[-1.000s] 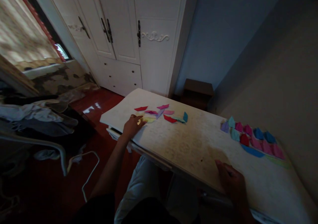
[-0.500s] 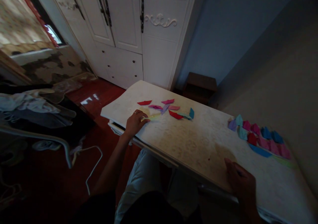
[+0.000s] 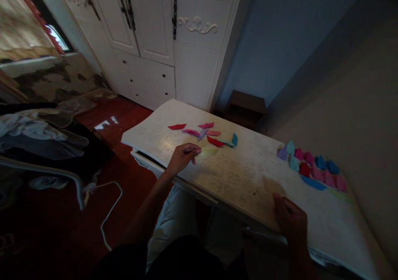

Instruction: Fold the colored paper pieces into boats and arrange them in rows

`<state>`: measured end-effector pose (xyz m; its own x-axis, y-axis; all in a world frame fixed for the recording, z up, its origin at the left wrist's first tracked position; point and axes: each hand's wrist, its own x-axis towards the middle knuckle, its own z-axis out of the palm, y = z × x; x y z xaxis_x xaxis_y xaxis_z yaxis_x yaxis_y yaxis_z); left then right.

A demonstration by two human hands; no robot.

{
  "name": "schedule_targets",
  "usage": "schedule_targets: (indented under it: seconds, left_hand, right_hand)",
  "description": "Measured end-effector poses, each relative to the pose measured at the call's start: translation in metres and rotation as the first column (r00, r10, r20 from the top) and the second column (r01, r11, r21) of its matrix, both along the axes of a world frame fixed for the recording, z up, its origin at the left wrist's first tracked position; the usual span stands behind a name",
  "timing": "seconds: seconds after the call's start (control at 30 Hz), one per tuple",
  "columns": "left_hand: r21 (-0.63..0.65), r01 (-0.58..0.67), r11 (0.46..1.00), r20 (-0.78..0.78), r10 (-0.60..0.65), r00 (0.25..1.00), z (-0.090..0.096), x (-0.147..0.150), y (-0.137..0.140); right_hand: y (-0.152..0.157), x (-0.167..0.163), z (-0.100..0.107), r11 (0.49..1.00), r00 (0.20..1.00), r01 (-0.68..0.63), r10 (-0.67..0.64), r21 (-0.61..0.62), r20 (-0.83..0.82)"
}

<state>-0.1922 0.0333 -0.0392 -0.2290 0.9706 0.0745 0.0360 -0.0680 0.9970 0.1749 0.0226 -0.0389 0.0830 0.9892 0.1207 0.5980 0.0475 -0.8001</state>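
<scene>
My left hand [image 3: 183, 157] pinches one end of a pale yellow folded paper boat [image 3: 210, 151] above the table [image 3: 239, 174]. Just beyond it lie several flat folded paper boats: a red one [image 3: 177, 126] at the left, pink ones, a lilac one [image 3: 202, 133], another red one [image 3: 215, 141] and a blue one [image 3: 234, 139]. My right hand [image 3: 290, 217] rests by the table's near edge with its fingers curled in; whether anything is inside them cannot be seen.
Several opened paper boats in pink, red, teal and blue [image 3: 313, 182] stand grouped at the table's right end by the wall. Beyond the table are a white wardrobe [image 3: 195, 60] and a brown box-like stand [image 3: 245, 106]. A chair with clothes [image 3: 40, 137] is at the left.
My left hand has lifted the pale yellow paper boat from the table and moved it to the right. The right hand stays curled near the edge. The view has shifted slightly.
</scene>
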Motion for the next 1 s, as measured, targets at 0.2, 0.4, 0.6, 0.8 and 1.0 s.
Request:
schedule_targets:
  seconds: [0.2,0.4,0.6,0.8,1.0]
  left_hand:
    - [-0.108,0.265,0.958,0.131,-0.250,0.959,0.006,0.062,0.016]
    - [-0.037,0.428,0.903,0.118,-0.421,0.899,0.040,0.116,0.037]
    - [-0.020,0.486,0.874,0.048,-0.485,0.873,0.065,0.163,0.056]
    - [-0.070,0.482,0.873,-0.049,-0.486,0.873,0.046,0.209,0.092]
    - [-0.172,0.467,0.868,-0.159,-0.492,0.856,0.014,0.256,0.134]
  right_hand:
    - [0.002,0.003,-0.008,0.999,0.999,-0.031,0.032,0.039,-0.014]
    - [0.003,0.004,-0.013,0.993,0.995,-0.080,0.085,0.089,-0.056]
    - [0.004,0.003,-0.015,0.986,0.984,-0.125,0.137,0.110,-0.117]
    - [0.005,0.003,-0.015,0.980,0.974,-0.164,0.179,0.111,-0.141]
    - [0.006,0.005,-0.017,0.972,0.968,-0.209,0.221,0.107,-0.114]
